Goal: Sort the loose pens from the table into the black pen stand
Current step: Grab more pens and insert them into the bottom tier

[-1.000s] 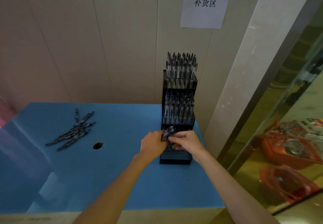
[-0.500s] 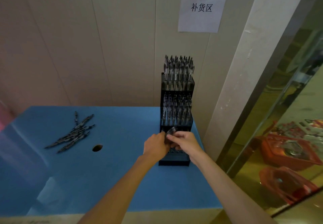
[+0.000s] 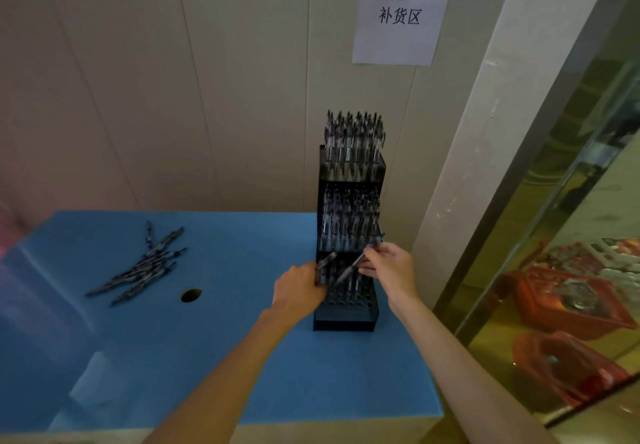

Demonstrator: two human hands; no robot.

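Right grip (image 3: 388, 267) now apart from left (image 3: 299, 287), pinching one pen (image 3: 349, 268), left clutching spare pens (image 3: 323, 263)

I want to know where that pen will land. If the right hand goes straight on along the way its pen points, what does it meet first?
Probably the lowest tier of the black pen stand: the right hand holds a pen angled down-left toward that tier's holes, near the left hand. Depth is unclear.
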